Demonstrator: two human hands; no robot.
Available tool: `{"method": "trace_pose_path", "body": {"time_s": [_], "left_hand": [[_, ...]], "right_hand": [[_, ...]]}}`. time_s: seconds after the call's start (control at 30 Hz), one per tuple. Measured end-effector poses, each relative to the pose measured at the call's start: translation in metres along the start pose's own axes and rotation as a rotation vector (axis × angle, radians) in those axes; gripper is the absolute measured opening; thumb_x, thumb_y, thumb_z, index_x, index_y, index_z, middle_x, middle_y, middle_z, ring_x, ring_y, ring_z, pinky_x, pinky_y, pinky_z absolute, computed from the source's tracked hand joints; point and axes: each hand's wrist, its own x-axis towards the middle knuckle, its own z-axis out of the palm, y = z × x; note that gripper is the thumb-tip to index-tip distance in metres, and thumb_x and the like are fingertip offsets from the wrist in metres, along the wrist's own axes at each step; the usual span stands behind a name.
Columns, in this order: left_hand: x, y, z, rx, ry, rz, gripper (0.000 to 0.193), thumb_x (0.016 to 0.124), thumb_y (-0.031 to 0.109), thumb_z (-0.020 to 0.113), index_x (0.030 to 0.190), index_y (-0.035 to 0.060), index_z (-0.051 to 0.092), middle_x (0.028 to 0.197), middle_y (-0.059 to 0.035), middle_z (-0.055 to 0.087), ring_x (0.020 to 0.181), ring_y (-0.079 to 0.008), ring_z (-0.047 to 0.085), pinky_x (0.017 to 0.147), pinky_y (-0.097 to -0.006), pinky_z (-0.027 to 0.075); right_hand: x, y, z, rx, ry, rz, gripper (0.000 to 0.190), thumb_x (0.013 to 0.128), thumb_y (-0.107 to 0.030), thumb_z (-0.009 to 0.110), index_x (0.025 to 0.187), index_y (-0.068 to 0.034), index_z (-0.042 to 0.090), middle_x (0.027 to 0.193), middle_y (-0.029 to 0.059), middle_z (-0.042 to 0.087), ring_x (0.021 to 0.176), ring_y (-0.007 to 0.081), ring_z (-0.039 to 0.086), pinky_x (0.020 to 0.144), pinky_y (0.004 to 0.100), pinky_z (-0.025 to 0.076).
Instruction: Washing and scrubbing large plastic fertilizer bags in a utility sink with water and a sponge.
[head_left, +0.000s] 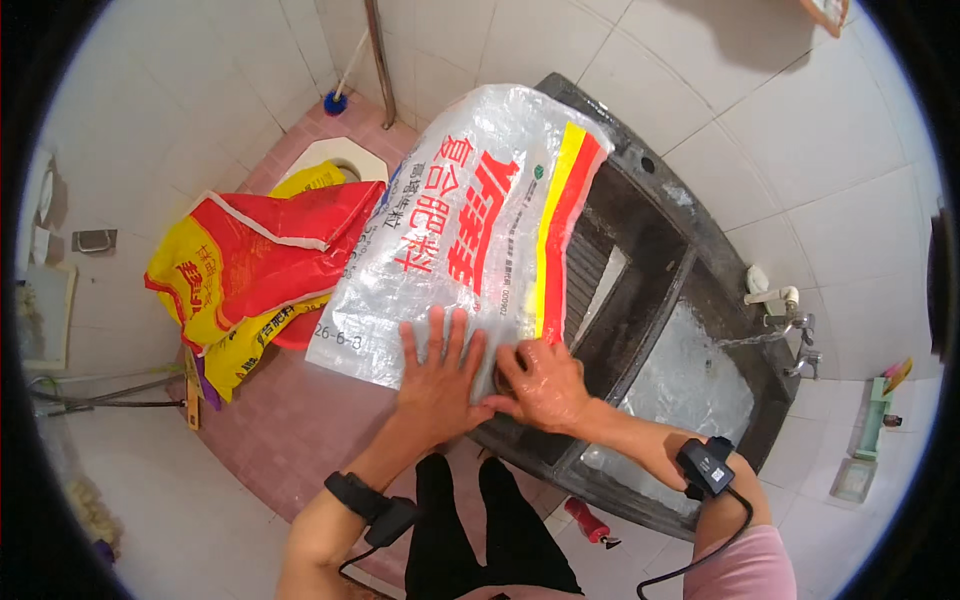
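Note:
A white woven plastic fertilizer sack (465, 217) with red print and a yellow-and-red stripe lies spread over the left part of a dark stone laundry sink (645, 180). Its left side hangs past the sink's edge. My left hand (439, 375) rests flat on the sack's near end, fingers spread. Close beside it my right hand (551, 382) is wet and curled at the sack's near edge. Something small and dark shows under its fingers; whether it is a held object or shadow is unclear. Water runs from a wall tap (787, 322) into the right basin (682, 382).
More red-and-yellow sacks (262, 262) are heaped at left, over a red basin (292, 334). Behind them are a squat toilet (330, 154), a blue toilet brush (335, 103) and a metal pipe (381, 64). A red bottle (587, 520) lies by the sink's foot.

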Motion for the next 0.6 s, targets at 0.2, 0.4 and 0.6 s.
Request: {"method": "trace_pose_path", "body": {"time_s": [0.2, 0.4, 0.6], "left_hand": [[0.015, 0.017, -0.018, -0.055, -0.001, 0.039, 0.088, 0.077, 0.063, 0.059, 0.139, 0.0031, 0.043, 0.152, -0.0263, 0.021, 0.143, -0.0472, 0.009, 0.108, -0.0682, 0.003], [0.015, -0.001, -0.022, -0.107, -0.039, -0.097, 0.083, 0.074, 0.064, 0.065, 0.125, -0.0002, 0.055, 0.14, -0.0283, 0.037, 0.135, -0.0449, 0.028, 0.106, -0.064, 0.019], [0.088, 0.019, -0.001, -0.212, 0.076, 0.118, 0.098, 0.074, 0.075, 0.055, 0.142, 0.0071, 0.038, 0.148, -0.0324, 0.023, 0.138, -0.0509, 0.016, 0.11, -0.0627, 0.011]], "right_hand": [[0.102, 0.127, 0.006, -0.14, 0.31, 0.424, 0.051, 0.086, -0.049, 0.061, 0.11, -0.004, 0.056, 0.105, 0.0176, 0.058, 0.091, 0.0361, 0.059, 0.076, 0.0471, 0.048], [0.022, 0.162, -0.048, 1.705, 0.44, 0.613, 0.041, 0.093, -0.048, 0.055, 0.106, -0.009, 0.058, 0.086, 0.0066, 0.059, 0.067, 0.0172, 0.058, 0.056, 0.0335, 0.051], [-0.285, 0.189, 0.002, 1.688, 1.318, 1.173, 0.059, 0.091, -0.057, 0.05, 0.133, -0.015, 0.05, 0.113, 0.0093, 0.061, 0.091, 0.0228, 0.06, 0.084, 0.0391, 0.049]]}}
